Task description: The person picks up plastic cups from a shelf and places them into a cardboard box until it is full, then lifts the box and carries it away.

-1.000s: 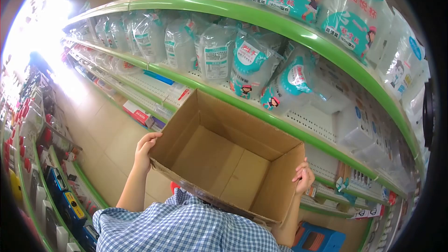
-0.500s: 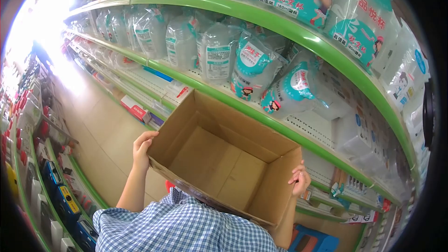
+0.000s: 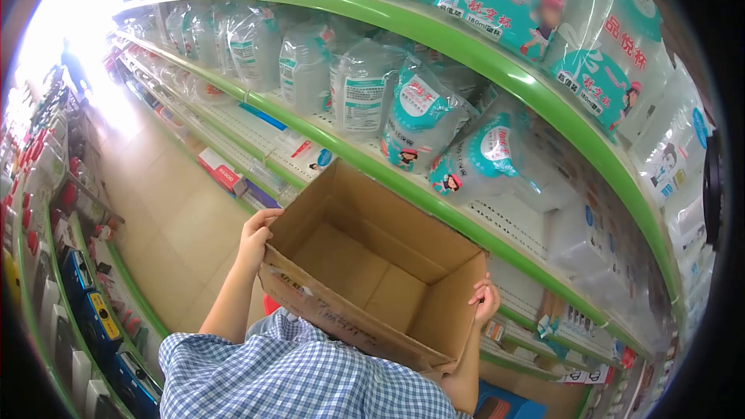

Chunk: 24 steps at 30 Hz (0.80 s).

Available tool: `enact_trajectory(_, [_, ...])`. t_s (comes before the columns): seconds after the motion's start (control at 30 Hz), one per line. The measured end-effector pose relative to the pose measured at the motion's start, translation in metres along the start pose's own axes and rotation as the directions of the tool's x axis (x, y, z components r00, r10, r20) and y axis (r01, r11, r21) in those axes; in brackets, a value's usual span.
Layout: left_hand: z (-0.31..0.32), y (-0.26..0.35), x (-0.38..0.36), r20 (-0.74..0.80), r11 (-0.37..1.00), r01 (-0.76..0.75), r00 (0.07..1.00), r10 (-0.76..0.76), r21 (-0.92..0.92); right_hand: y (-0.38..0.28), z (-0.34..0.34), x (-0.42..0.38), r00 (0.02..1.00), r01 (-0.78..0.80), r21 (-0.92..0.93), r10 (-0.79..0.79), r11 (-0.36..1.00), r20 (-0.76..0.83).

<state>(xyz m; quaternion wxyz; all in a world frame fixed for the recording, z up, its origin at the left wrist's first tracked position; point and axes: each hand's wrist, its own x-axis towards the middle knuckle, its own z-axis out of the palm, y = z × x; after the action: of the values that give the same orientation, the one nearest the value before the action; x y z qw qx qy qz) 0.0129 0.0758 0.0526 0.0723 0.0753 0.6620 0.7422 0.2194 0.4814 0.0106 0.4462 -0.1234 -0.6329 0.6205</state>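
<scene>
An open-topped brown cardboard box is held in front of my body, tilted so that its inside faces me; nothing lies in it. My left hand grips its left end near the upper edge. On the opposite end, my right hand has its fingers curled over the rim. Beyond the box's far edge is a green-edged shelf with clear bags of plastic cups, among them a teal-labelled bag and a tipped bag.
Larger cup packs stand on the shelf above. Lower shelves run under the box's far side. A tiled aisle floor stretches to the left, bordered by another stocked shelf. Something blue sits on the floor at lower right.
The box has tipped, so more of its printed near outer side shows. Both hands have moved with it, the left one slightly rightward, the right one slightly leftward.
</scene>
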Motion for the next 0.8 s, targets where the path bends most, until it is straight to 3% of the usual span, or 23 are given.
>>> enact_trajectory(0.1, [-0.007,0.001,-0.006,0.008,0.994,0.103,0.995,-0.103,-0.033,0.001,0.003,0.0,1.0,0.013,0.001,-0.013,1.0,0.024])
enact_trajectory(0.5, [-0.027,0.022,-0.037,-0.037,0.996,0.034,0.999,-0.037,-0.078,-0.043,0.019,-0.024,0.983,0.151,0.0,-0.15,0.989,0.107])
enact_trajectory(0.7, [-0.04,0.052,-0.027,-0.049,0.993,-0.061,0.997,0.057,-0.097,-0.06,0.038,-0.018,0.98,0.18,0.032,-0.182,0.983,0.077])
enact_trajectory(0.8, [-0.038,0.057,-0.021,-0.072,0.991,-0.004,0.997,-0.006,-0.131,-0.058,0.041,-0.011,0.986,0.152,0.016,-0.153,0.988,0.071])
